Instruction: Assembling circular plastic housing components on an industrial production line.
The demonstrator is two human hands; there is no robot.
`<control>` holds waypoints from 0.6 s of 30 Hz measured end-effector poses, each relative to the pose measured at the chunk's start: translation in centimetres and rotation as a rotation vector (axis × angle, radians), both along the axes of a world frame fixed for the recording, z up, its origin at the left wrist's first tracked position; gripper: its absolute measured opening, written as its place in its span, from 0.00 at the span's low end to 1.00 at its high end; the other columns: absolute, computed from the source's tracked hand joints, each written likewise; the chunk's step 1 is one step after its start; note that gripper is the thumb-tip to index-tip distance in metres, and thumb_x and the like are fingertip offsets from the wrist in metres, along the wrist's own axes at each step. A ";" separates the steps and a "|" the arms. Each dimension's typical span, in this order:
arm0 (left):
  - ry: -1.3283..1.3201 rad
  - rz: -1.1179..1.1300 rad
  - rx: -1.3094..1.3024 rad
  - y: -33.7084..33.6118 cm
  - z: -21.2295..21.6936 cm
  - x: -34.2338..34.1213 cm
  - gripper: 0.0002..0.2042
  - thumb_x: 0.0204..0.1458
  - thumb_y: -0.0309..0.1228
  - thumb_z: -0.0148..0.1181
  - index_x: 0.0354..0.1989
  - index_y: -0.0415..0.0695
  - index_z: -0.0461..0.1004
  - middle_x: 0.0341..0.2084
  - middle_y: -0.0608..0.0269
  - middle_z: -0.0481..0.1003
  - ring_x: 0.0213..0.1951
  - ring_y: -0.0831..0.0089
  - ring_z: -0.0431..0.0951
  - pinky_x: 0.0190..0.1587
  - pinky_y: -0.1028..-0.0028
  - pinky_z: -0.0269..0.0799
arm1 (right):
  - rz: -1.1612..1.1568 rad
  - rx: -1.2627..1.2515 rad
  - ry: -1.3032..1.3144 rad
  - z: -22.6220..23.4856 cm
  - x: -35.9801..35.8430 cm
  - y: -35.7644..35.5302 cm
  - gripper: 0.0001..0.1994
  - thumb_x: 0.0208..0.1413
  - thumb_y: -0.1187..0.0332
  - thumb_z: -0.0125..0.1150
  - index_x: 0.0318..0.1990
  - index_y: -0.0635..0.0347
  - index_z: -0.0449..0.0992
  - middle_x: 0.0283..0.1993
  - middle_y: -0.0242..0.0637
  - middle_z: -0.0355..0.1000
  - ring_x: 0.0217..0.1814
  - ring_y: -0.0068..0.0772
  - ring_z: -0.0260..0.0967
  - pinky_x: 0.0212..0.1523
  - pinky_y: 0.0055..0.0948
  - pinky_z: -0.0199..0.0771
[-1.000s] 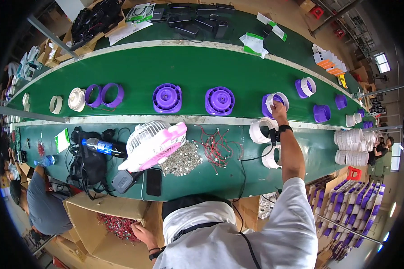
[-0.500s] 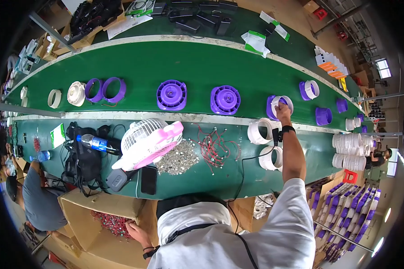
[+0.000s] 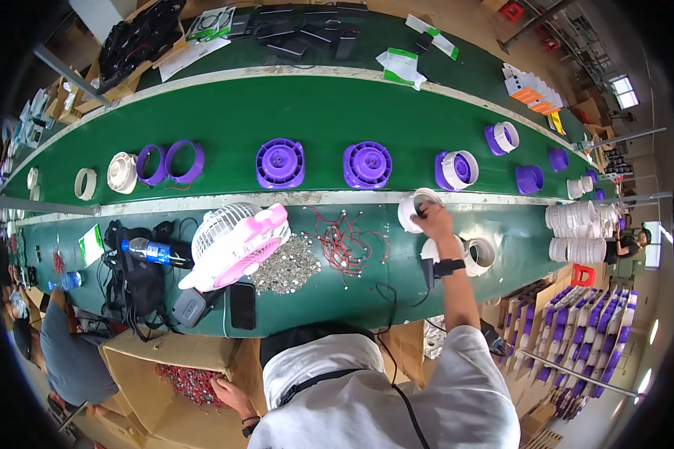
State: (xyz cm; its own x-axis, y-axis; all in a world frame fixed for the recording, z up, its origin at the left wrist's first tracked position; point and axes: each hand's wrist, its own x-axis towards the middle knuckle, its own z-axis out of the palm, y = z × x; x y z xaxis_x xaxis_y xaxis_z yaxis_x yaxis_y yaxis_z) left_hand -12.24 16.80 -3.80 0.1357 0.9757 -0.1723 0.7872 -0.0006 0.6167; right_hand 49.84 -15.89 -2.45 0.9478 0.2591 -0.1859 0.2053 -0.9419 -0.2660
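My right hand (image 3: 433, 222) grips the rim of a white plastic ring (image 3: 407, 213) at the bench's far edge, fingers inside its opening. Close by my right wrist stand two more white rings (image 3: 480, 257), one partly hidden by the wrist. Just beyond, on the green belt, a white ring (image 3: 464, 170) sits against a purple housing (image 3: 445, 173). My left hand (image 3: 232, 395) is down at a cardboard box (image 3: 176, 346), its curled fingers touching a heap of small red-wired parts (image 3: 191, 385); what they hold, if anything, is hidden.
On the bench stand a pink and white fan (image 3: 236, 247), a pile of small metal parts (image 3: 288, 266), red wires (image 3: 344, 243), a phone (image 3: 240, 305) and a bottle (image 3: 153, 251). Purple housings (image 3: 280, 163) line the belt. Stacked white rings (image 3: 577, 249) stand right; a co-worker (image 3: 75, 344) sits left.
My right hand has let go of the white ring on the purple housing and come back toward me, onto a white ring on the bench. My left hand stays at the box.
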 end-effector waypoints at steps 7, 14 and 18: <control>-0.013 -0.010 0.042 0.8 -0.3 -0.2 0.13 0.64 0.30 0.41 0.36 0.32 0.68 0.33 0.44 0.73 0.35 0.51 0.70 0.43 0.59 0.67 | 0.079 -0.128 -0.181 1.0 -4.3 0.5 0.14 0.50 0.66 0.67 0.45 0.55 0.78 0.39 0.46 0.79 0.44 0.53 0.76 0.52 0.51 0.68; -0.026 0.004 0.058 1.7 -0.2 -0.7 0.13 0.63 0.30 0.42 0.35 0.33 0.69 0.32 0.44 0.73 0.35 0.51 0.71 0.43 0.59 0.67 | 0.189 0.096 -0.334 6.1 -3.3 6.6 0.10 0.59 0.70 0.57 0.46 0.63 0.74 0.42 0.48 0.76 0.47 0.53 0.73 0.54 0.50 0.67; 0.005 0.005 0.057 1.8 1.3 -0.1 0.13 0.63 0.31 0.42 0.35 0.33 0.69 0.32 0.45 0.73 0.35 0.50 0.71 0.43 0.58 0.67 | 0.296 0.099 -0.398 4.8 -0.5 9.8 0.10 0.57 0.71 0.59 0.46 0.62 0.75 0.41 0.46 0.76 0.49 0.50 0.72 0.56 0.49 0.66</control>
